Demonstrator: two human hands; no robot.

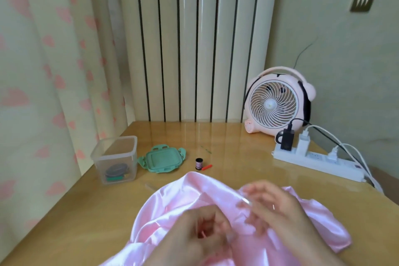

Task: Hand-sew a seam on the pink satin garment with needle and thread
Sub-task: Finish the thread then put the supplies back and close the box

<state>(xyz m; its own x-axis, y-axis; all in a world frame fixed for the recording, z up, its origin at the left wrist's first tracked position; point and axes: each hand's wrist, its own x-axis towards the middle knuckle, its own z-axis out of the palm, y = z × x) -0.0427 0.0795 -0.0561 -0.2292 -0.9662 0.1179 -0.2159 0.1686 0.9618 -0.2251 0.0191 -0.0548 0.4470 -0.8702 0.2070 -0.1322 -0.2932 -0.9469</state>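
The glossy pink satin garment (172, 207) lies bunched at the near edge of the yellow wooden bench (226, 140), partly hidden under both hands. The left hand (200, 229) curls its fingers round a fold. The right hand (274, 207) lies over the cloth (too blurred to tell its grip). Beyond stand a clear plastic box (116, 157), a green clip lid (162, 158), a small dark thread spool (198, 163), a pink desk fan (278, 103) and a white power strip (317, 162).
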